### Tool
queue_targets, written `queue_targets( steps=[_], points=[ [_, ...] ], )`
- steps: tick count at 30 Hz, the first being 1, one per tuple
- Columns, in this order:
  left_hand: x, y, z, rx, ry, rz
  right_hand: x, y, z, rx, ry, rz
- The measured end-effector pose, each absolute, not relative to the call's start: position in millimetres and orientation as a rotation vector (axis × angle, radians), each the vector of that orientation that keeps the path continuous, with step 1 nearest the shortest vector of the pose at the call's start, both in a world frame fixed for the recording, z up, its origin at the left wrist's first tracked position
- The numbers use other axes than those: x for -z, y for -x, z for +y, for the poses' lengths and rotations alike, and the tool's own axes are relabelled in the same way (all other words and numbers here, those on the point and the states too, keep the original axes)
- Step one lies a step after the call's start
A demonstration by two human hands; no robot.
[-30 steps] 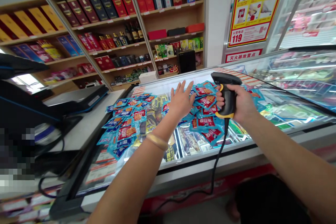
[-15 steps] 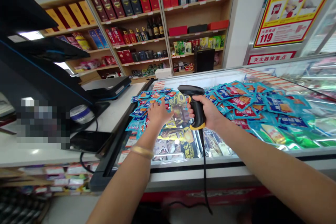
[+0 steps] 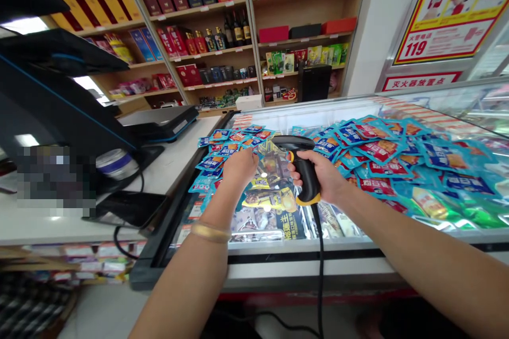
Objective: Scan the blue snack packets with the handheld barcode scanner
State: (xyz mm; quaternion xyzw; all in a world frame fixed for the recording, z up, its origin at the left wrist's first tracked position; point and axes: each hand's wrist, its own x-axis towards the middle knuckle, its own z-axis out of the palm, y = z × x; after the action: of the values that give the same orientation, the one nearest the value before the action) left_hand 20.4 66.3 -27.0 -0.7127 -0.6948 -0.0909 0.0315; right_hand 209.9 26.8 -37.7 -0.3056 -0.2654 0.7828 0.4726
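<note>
My right hand (image 3: pixel 320 172) is wrapped around the handle of a black and yellow barcode scanner (image 3: pixel 306 175), whose head points left over the glass top. From its base a black cable (image 3: pixel 320 265) hangs down past the front edge. My left hand (image 3: pixel 240 168) is at the right side of a smaller pile of blue snack packets (image 3: pixel 212 163). Its fingers are curled closed, and whatever is in them is hidden behind the hand. To the right of the scanner lies a larger heap of blue and red snack packets (image 3: pixel 382 151).
Under the glass lid of the chest freezer (image 3: pixel 270 269) are yellow and other packages. On the left counter (image 3: pixel 191 143) stand a dark screen, a flat scale-like device (image 3: pixel 159 119) and a white tub (image 3: pixel 117 164). Shelves with boxes and bottles (image 3: pixel 236 29) rise behind.
The fingers of my left hand have closed from a spread reach over the smaller pile. The scanner stays in my right hand. The view has tilted down slightly.
</note>
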Motion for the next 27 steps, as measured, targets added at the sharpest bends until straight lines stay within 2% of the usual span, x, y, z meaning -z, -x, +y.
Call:
queue_targets(
  steps=[3,5,11,14,18,27],
  points=[
    [28,-16,70,0.497,2.136,-2.162,37,-209,25,-1.923,0.750,-0.652],
    [29,-14,74,0.811,2.090,-2.172,36,-208,24,-1.920,0.757,-0.649],
    [29,-19,77,2.374,1.980,-2.349,34,-210,22,-1.925,0.714,-0.686],
    [27,-22,74,2.886,1.876,-2.372,34,-211,21,-1.955,0.674,-0.741],
    [27,-24,72,3.084,1.774,-2.328,34,-210,19,-1.988,0.667,-0.791],
    [25,-27,72,3.235,1.677,-2.214,33,-207,17,-1.986,0.761,-0.826]
  ],
)
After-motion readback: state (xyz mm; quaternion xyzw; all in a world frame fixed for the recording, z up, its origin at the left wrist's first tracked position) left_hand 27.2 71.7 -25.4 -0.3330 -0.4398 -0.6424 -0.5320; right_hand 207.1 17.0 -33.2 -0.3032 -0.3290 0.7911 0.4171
